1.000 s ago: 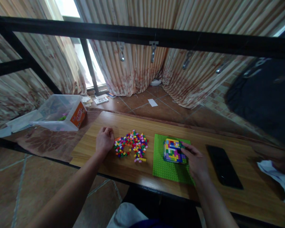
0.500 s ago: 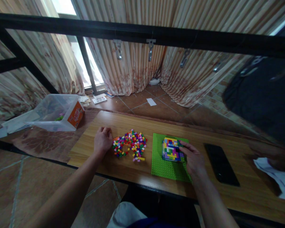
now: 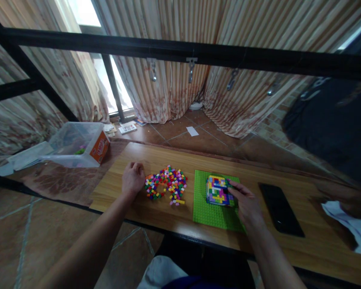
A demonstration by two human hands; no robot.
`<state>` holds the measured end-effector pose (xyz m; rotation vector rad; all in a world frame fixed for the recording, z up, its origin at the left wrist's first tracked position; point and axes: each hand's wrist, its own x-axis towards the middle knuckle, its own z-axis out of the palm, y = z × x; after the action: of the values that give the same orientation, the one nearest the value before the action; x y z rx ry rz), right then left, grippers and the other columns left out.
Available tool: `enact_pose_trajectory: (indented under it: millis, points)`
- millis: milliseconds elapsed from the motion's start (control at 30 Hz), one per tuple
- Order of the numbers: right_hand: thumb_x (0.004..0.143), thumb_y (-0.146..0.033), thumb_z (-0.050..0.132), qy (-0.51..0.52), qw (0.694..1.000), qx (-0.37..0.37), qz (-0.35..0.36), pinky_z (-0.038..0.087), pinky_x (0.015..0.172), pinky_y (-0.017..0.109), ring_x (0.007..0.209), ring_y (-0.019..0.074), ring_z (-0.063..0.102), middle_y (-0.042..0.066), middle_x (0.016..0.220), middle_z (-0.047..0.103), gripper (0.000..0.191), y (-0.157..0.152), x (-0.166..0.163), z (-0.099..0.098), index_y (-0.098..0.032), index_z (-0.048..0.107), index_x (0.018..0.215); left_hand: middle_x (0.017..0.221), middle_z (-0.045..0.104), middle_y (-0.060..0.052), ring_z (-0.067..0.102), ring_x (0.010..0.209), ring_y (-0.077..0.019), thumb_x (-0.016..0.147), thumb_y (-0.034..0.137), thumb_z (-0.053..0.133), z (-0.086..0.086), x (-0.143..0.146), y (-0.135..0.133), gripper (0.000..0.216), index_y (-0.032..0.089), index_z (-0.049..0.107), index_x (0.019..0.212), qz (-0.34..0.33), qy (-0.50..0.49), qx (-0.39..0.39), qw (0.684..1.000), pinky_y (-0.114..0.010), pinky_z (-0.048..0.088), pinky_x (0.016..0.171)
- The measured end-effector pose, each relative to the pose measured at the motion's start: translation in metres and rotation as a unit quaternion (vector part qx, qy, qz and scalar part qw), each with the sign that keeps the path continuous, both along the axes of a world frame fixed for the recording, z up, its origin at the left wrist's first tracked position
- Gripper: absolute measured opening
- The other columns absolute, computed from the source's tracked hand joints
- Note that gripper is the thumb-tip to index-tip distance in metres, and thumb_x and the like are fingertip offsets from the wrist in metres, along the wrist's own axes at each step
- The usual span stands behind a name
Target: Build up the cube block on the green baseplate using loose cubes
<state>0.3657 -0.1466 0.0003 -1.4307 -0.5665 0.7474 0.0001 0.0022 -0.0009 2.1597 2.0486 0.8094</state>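
Note:
A square, multicoloured build of toy bricks point(image 3: 218, 192) sits on a green studded baseplate point(image 3: 206, 218). At the build's upper right edge, the fingertips of my right hand point(image 3: 248, 202) are pinched together and touch it; anything small between them is hidden. My left hand point(image 3: 133, 178) rests on the wooden table with its fingers curled in. What the left fingers hold, if anything, does not show. Just right of that hand spreads a pile of small loose toy bricks point(image 3: 176, 182) in many colours. A longer yellow brick point(image 3: 180, 202) lies at the pile's near edge.
Right of the baseplate, a black phone-like slab point(image 3: 281, 210) lies on the wooden table point(image 3: 165, 222). A crumpled white paper or cloth point(image 3: 349, 224) is at the far right. Left of the table stands a clear plastic bin point(image 3: 78, 144) with an orange label. A black metal bar point(image 3: 174, 54) crosses above.
The whole view has shifted slightly down and to the right as my head moved. Both hands stay in nearly the same places relative to the bricks.

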Motion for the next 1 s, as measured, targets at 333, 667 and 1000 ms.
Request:
enact_pose_trajectory:
  millis: [333, 667, 1000]
  points:
    - [0.082, -0.040, 0.065, -0.305, 0.950, 0.019, 0.064, 0.052, 0.083, 0.037, 0.090, 0.0204, 0.067, 0.005, 0.096, 0.073, 0.021, -0.013, -0.054, 0.046, -0.022, 0.075, 0.089, 0.102, 0.064, -0.009, 0.062, 0.097, -0.0228, 0.089, 0.019, 0.046, 0.000, 0.001, -0.001, 0.023, 0.020, 0.068, 0.095, -0.006, -0.002, -0.011, 1.000, -0.033, 0.049, 0.085]
    - [0.090, -0.021, 0.052, -0.453, 0.823, -0.048, 0.339, 0.046, 0.084, 0.033, 0.091, 0.0193, 0.063, 0.004, 0.094, 0.070, 0.022, 0.014, -0.122, 0.028, -0.025, 0.073, 0.087, 0.102, 0.063, -0.010, 0.062, 0.097, -0.0230, 0.090, 0.018, 0.046, 0.001, 0.002, -0.002, 0.024, 0.020, 0.068, 0.096, -0.003, -0.004, -0.017, 1.000, -0.033, 0.049, 0.085]
    - [0.088, -0.020, 0.054, -0.494, 0.796, -0.083, 0.339, 0.045, 0.083, 0.033, 0.091, 0.0208, 0.062, 0.006, 0.095, 0.067, 0.018, 0.023, -0.126, 0.023, -0.023, 0.071, 0.088, 0.102, 0.063, -0.009, 0.062, 0.098, -0.0232, 0.089, 0.015, 0.046, 0.003, 0.003, -0.004, 0.022, 0.020, 0.067, 0.092, -0.008, -0.019, -0.025, 0.999, -0.033, 0.049, 0.084]
